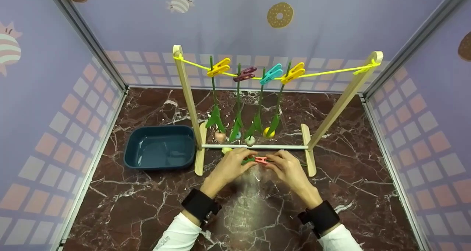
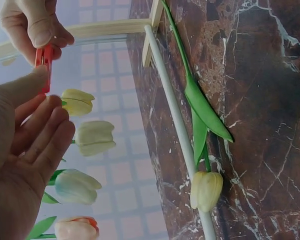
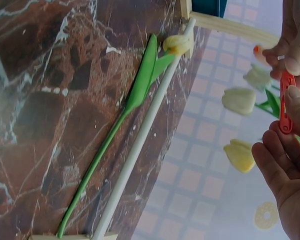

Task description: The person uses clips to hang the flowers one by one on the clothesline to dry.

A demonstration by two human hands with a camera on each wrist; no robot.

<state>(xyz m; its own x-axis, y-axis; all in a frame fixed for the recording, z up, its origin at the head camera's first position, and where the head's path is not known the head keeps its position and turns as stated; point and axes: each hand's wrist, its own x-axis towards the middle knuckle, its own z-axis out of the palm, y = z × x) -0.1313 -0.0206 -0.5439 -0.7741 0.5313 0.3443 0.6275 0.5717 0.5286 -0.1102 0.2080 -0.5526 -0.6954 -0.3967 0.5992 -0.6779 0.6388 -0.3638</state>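
A red clothespin (image 1: 261, 159) is held up between both hands. My left hand (image 1: 230, 166) pinches one end between thumb and index finger, and my right hand (image 1: 290, 170) pinches the opposite end. Below them on the table lies a pale yellow tulip (image 2: 206, 192) with a green stem, along the rack's white bar (image 3: 135, 155); neither hand touches it. From the yellow line (image 1: 327, 73) several tulips hang heads down. Yellow (image 1: 219, 67), purple (image 1: 245, 74), teal (image 1: 271, 74) and another yellow clothespin (image 1: 293, 73) clip their stems.
The rack's wooden posts (image 1: 189, 100) stand left and right of the hanging flowers. A dark blue basin (image 1: 130, 148) sits left of the rack on the marbled table (image 1: 136, 210). Patterned lilac walls (image 1: 235, 30) enclose the back and both sides.
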